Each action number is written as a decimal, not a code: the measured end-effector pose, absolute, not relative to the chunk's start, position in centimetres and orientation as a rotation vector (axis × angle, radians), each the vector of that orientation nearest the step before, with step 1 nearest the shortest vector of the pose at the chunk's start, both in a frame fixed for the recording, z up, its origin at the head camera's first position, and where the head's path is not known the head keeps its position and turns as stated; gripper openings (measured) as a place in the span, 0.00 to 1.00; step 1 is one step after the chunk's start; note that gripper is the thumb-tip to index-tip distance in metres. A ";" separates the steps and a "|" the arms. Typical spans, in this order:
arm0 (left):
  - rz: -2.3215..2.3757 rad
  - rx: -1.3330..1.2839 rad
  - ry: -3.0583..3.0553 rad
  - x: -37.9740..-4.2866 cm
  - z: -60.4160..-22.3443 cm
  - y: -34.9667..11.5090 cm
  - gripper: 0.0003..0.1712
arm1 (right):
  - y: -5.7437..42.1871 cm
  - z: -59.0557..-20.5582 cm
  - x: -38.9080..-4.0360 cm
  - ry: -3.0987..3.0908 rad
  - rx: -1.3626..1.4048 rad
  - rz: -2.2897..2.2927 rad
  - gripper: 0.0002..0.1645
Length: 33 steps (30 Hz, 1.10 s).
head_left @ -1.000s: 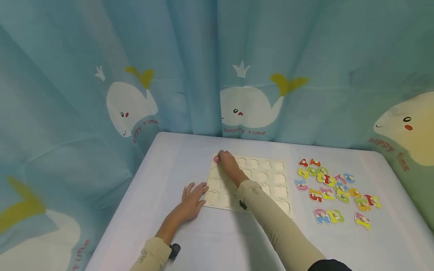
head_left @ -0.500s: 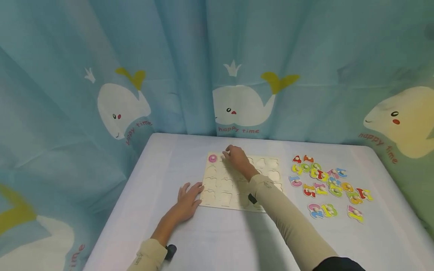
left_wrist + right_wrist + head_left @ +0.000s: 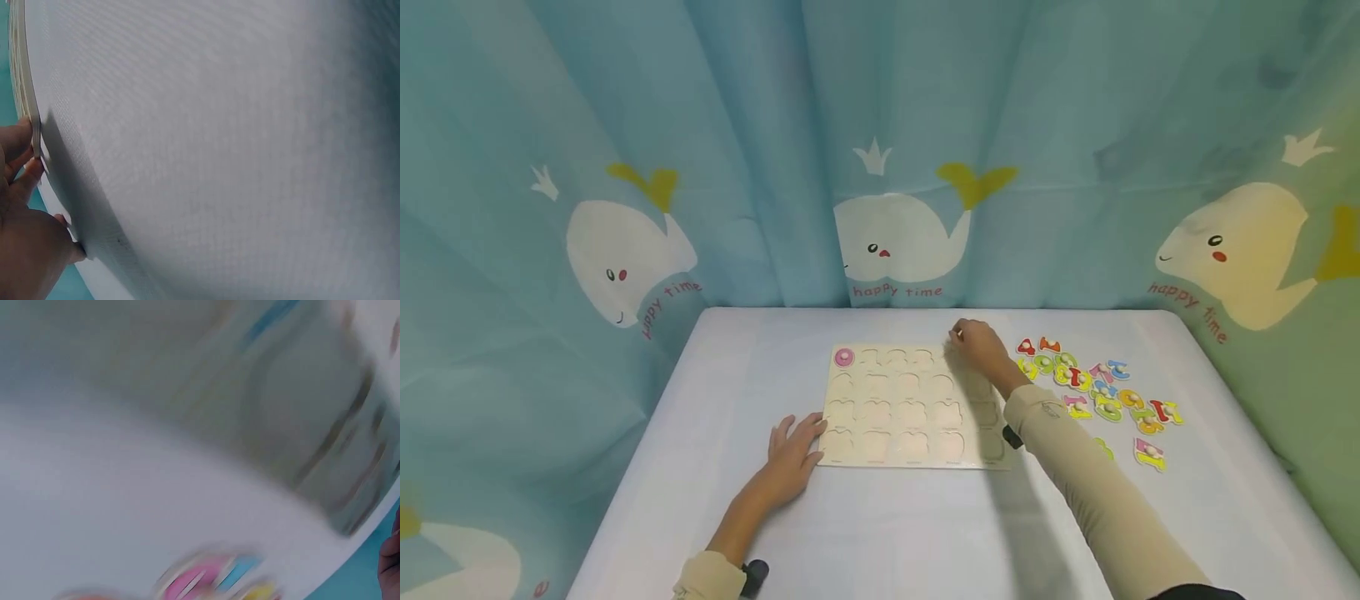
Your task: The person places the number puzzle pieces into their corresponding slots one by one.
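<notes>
Both hands are at the cream puzzle board (image 3: 895,464) on the white table (image 3: 880,533): my left hand (image 3: 792,461) rests with relaxed fingers against its left edge, while my right hand (image 3: 982,344) is above its far right corner, fingers loosely bent and free. One round pink knobbed piece (image 3: 844,357) sits in the far left recess, and right of the board lie scattered colourful number pieces (image 3: 1107,407), a red 4 (image 3: 1026,347) among them.

Blue-green whale-print curtain (image 3: 745,133) behind a white table (image 3: 895,533).
</notes>
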<state>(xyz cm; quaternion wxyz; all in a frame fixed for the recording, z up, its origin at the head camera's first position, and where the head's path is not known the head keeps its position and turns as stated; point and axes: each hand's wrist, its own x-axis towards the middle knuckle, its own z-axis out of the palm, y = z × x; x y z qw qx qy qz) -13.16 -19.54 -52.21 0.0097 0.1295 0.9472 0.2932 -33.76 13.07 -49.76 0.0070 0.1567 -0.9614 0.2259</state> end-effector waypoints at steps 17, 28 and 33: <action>0.935 0.445 2.952 -13.6 -52.5 -20.2 0.25 | 24.8 -47.5 -32.6 -3.218 0.442 0.589 0.16; 0.924 0.445 2.939 -13.8 -52.4 -20.1 0.25 | 27.1 -47.7 -31.1 -3.294 0.439 0.602 0.15; 0.913 0.424 2.921 -13.6 -52.3 -20.0 0.25 | 28.9 -46.9 -29.8 -3.366 0.362 0.623 0.15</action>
